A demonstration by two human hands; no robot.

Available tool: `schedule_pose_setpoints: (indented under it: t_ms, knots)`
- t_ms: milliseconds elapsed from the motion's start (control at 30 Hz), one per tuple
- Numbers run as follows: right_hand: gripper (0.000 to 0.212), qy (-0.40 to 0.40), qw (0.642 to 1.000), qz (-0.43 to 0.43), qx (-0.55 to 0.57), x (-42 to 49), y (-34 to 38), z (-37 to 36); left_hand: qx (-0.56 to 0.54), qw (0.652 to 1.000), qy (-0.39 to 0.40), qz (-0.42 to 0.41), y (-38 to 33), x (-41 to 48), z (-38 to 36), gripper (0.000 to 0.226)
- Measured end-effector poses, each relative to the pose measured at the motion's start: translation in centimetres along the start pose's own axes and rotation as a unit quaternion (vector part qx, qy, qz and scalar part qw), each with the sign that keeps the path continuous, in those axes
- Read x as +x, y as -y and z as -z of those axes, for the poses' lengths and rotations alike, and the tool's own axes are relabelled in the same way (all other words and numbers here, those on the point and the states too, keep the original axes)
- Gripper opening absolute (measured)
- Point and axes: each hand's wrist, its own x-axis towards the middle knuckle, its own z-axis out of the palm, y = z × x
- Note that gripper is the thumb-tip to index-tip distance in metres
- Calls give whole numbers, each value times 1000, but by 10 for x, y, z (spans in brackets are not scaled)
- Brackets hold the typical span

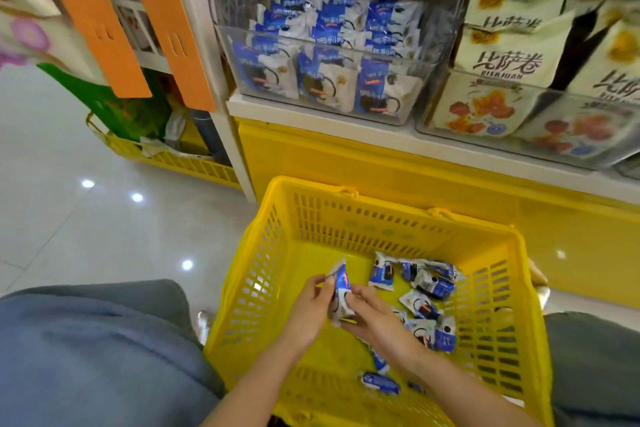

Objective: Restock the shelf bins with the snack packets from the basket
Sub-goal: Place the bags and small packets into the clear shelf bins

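Left hand (308, 305) and right hand (375, 321) pinch one blue-and-white snack packet (341, 288) between their fingers, inside the yellow basket (346, 191). Loose packets (431, 284) lie right of the fingers. The slick wrapper may slip on the lift to the clear bin (346, 51) well beyond.

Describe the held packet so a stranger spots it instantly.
Find the yellow basket below the shelf bins. Over its left half, the left hand and right hand hold one blue-and-white packet. It alone is held upright; the other packets lie loose.
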Motion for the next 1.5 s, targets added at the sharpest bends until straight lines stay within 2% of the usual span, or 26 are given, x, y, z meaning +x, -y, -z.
schedule_pose_setpoints:
  t_ms: [67,133,233,333,400,467,567,667,800,900,1067,1167,1333,1433,1500]
  knots:
    - [13,9,996,7,-86,-3,-6,5,-55,997,10,44,2,-1,1,29]
    - [5,0,992,26,-120,-1,-12,10,-61,995,49,68,5,-1,3,35]
    - [22,-50,986,56,-151,6,-23,20,-29,995,81,58,9,1,5,30]
    - [18,-107,970,79,-205,19,-32,42,-25,997,58,47,10,7,6,32]
    - [22,-150,952,53,-260,30,-44,68,-25,998,46,36,11,11,6,33]
    - [35,-172,932,-1,-319,40,-60,97,-20,998,51,24,12,14,6,29]
    - [50,-165,902,-77,-392,50,-80,127,-14,998,48,29,14,17,5,17]
    - [62,-147,893,-121,-408,56,-92,138,-3,998,39,40,18,21,4,13]
    - [74,-110,872,-119,-462,65,-97,136,28,998,33,53,21,24,2,17]
    - [76,-126,881,-118,-439,74,-98,130,31,997,28,63,24,26,1,15]
    - [88,-93,866,-134,-472,80,-102,122,54,996,27,70,23,27,4,17]
    - [81,-65,849,-151,-502,80,-101,121,53,995,24,76,23,25,6,18]
    - [74,-60,777,-131,-613,72,-96,121,59,995,31,71,21,17,9,15]
    - [63,-60,763,-99,-636,64,-94,118,58,995,35,73,19,13,9,16]
    - [56,-84,770,-82,-627,59,-86,114,55,995,27,77,20,9,9,18]
